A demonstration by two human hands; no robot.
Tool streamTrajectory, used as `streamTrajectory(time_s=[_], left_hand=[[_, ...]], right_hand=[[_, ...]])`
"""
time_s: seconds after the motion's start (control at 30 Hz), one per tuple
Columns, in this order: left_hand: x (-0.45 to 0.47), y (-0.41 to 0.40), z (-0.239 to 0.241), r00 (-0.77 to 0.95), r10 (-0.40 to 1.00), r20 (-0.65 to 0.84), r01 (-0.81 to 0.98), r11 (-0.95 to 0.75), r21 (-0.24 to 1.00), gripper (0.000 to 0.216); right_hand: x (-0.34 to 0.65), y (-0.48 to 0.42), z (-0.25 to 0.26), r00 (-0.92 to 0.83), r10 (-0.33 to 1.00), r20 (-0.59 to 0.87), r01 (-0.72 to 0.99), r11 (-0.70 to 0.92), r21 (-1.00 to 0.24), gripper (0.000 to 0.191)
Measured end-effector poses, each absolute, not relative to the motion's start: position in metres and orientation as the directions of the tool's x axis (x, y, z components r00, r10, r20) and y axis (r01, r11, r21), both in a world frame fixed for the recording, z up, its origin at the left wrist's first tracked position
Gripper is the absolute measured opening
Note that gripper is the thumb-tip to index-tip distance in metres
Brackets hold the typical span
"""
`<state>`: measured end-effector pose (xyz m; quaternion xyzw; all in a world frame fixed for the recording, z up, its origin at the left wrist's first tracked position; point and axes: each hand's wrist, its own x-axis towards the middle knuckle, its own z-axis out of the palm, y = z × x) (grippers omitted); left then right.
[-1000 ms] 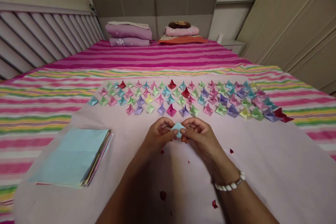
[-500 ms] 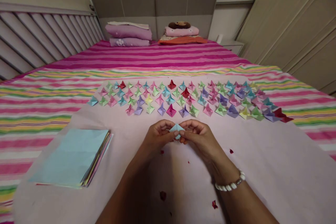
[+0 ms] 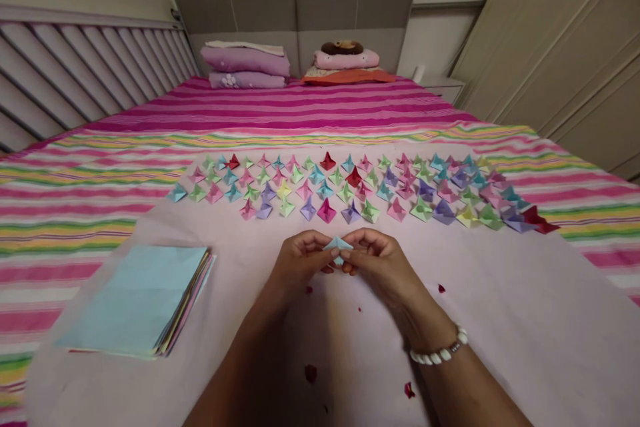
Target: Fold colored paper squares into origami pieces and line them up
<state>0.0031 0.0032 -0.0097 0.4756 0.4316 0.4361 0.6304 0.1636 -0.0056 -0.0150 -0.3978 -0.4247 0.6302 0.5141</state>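
Note:
Between my two hands is a small piece of folded light blue paper [image 3: 339,243], its pointed top showing above the thumbs. My left hand [image 3: 303,259] pinches its left side with thumb and fingers. On the opposite side my right hand [image 3: 374,253] grips it the same way, the two thumb tips close together over the front. The lower part of the folded paper is mostly covered by the thumbs. Just beyond my hands stand rows of small folded paper boats, among them a magenta paper boat [image 3: 327,210] and a purple paper boat [image 3: 351,212].
A stack of square paper [image 3: 135,297], light blue on top, lies at the left on the pale board [image 3: 530,320]. Red paper scraps [image 3: 311,373] are scattered near my forearms. Around the board spreads a striped bedsheet [image 3: 595,213]. Folded bedding [image 3: 245,61] sits by the headboard [image 3: 260,13].
The folded paper's top looks slightly lower and flatter between my fingers. Both hands stay in nearly the same place, still gripping it.

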Motion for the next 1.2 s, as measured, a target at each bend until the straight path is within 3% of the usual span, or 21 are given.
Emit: streamTrajectory(time_s=[0.47, 0.73, 1.0, 1.2], left_hand=[[0.0096, -0.0006, -0.0073, 0.205, 0.974, -0.098, -0.204, 0.140, 0.969, 0.018], [0.0070, -0.0030, -0.0066, 0.218, 0.970, -0.110, -0.234, 0.162, 0.959, 0.010], [0.0099, -0.0009, -0.0060, 0.202, 0.970, -0.133, -0.198, 0.173, 0.965, 0.019], [0.0127, -0.0007, -0.0105, 0.216, 0.972, -0.087, -0.276, 0.146, 0.950, 0.029]], right_hand=[[0.1627, -0.0070, -0.0107, -0.084, 0.993, -0.088, -0.373, -0.114, -0.921, 0.007], [0.1640, -0.0072, -0.0065, -0.086, 0.991, -0.105, -0.392, -0.131, -0.910, 0.007], [0.1634, -0.0070, -0.0112, -0.119, 0.991, -0.058, -0.350, -0.097, -0.932, 0.005], [0.1641, -0.0076, -0.0124, -0.131, 0.991, -0.029, -0.404, -0.080, -0.911, 0.023]])
